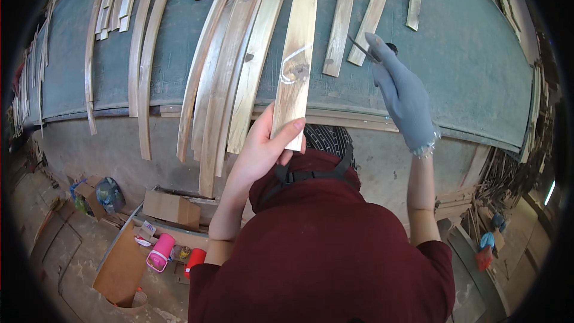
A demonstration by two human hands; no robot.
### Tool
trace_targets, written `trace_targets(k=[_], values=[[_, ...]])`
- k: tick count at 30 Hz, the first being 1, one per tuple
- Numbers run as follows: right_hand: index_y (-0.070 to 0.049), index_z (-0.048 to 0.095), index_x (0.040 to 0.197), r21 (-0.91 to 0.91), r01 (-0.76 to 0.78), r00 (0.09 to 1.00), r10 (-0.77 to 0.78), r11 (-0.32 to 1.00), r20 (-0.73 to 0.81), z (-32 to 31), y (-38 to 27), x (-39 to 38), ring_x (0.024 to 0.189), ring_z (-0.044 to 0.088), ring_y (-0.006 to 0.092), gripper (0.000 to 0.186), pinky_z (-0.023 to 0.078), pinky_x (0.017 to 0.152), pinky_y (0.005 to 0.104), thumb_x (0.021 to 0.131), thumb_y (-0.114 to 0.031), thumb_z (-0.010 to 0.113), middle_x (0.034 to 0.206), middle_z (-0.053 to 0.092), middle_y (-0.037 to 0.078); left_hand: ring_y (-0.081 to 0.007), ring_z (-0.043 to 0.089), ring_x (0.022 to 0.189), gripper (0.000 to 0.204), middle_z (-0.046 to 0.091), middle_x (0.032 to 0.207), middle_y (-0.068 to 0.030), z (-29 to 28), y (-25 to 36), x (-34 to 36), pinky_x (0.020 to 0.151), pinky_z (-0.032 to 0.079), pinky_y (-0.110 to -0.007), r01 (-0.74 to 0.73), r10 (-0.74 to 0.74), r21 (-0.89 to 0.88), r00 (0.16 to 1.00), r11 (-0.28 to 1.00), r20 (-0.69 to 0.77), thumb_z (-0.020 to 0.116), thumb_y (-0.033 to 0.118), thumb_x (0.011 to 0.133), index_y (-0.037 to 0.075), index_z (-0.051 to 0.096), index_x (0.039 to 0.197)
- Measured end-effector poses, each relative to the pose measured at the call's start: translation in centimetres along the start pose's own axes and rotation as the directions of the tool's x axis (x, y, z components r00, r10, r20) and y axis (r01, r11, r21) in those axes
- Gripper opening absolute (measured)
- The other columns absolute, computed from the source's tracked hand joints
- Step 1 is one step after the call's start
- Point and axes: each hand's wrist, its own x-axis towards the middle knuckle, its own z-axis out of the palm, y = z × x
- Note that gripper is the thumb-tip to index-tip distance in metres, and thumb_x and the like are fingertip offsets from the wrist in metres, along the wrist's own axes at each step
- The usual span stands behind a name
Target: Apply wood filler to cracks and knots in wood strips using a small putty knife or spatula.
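Observation:
My bare left hand (260, 148) is closed around the near end of a pale wooden board (302, 24), thumb on top. The board points away from me over the table edge, and a dark knot with a curved white mark shows on its face. To the right, above the table, my right hand (406, 98) wears a grey-blue glove. It grips a slim dark blade-like tool (362, 49), whose tip points left; a round black part shows behind the fingers. The tool's exact kind is unclear. Just beyond it lies a narrow wooden strip (373, 15).
Several wooden strips (224, 54) lie across the green table (472, 72), some overhanging its near edge. Low at the left are a cardboard box (171, 208), a pink jug (161, 251) and a red container (196, 258). Scrap wood (508, 170) is piled at the right.

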Motion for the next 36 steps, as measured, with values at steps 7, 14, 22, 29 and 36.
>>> trace_targets(k=[7,14,22,29,36], values=[[-0.02,0.063,0.103,-0.162,0.278,0.959,-0.283,0.947,-0.012,2.6,-0.5,-1.1,0.065,0.055,0.0198,0.031,0.043,0.055,0.0285,0.075,-0.007,0.059,0.075,0.057,0.003,-0.0071,0.042,0.042,0.027,0.055,0.063,-0.0074,0.9,1.4,-0.9,0.037,0.031,-0.019,0.042,-0.042,-0.014,0.999,0.999,0.008,0.047,0.016,0.089,0.003,0.042,0.112],[-0.022,0.063,0.099,-0.363,0.335,0.937,-0.348,0.869,0.032,3.3,-1.8,-1.3,0.064,0.052,0.0157,0.032,0.041,0.052,0.0282,0.071,-0.008,0.06,0.072,0.052,-0.001,-0.0051,0.042,0.045,0.04,0.053,0.067,-0.0035,0.6,1.5,-1.1,0.039,0.032,-0.018,0.08,-0.079,-0.022,0.997,0.997,0.025,0.049,0.015,0.089,0.002,0.033,0.123],[-0.022,0.064,0.098,-0.498,0.241,0.97,-0.228,0.833,0.088,1.0,-3.4,-2.9,0.062,0.051,0.0141,0.03,0.04,0.05,0.0275,0.071,-0.008,0.06,0.07,0.051,-0.001,-0.0049,0.042,0.043,0.032,0.053,0.066,-0.0045,0.4,1.7,-1.6,0.038,0.031,-0.018,0.067,-0.062,-0.113,0.997,0.991,0.052,0.049,0.015,0.089,0.002,0.038,0.116],[-0.019,0.065,0.1,-0.268,0.056,0.998,-0.063,0.962,-0.018,-0.1,-2.6,-3.0,0.064,0.054,0.0174,0.029,0.042,0.054,0.0271,0.075,-0.006,0.059,0.075,0.057,0.002,-0.0047,0.04,0.043,0.033,0.052,0.066,-0.0039,0.1,1.7,-2.0,0.038,0.031,-0.018,0.08,-0.078,-0.046,0.997,0.996,0.029,0.049,0.015,0.089,0.002,0.037,0.117],[-0.02,0.065,0.097,-0.321,0.18,0.979,-0.2,0.93,-0.029,4.6,-4.5,-3.2,0.066,0.054,0.0172,0.028,0.042,0.055,0.0286,0.073,-0.006,0.06,0.076,0.056,0.0,-0.0048,0.041,0.044,0.035,0.052,0.067,-0.0032,-0.6,1.9,-2.5,0.038,0.031,-0.018,0.08,-0.078,-0.033,0.996,0.996,0.051,0.049,0.014,0.089,0.002,0.036,0.12]])
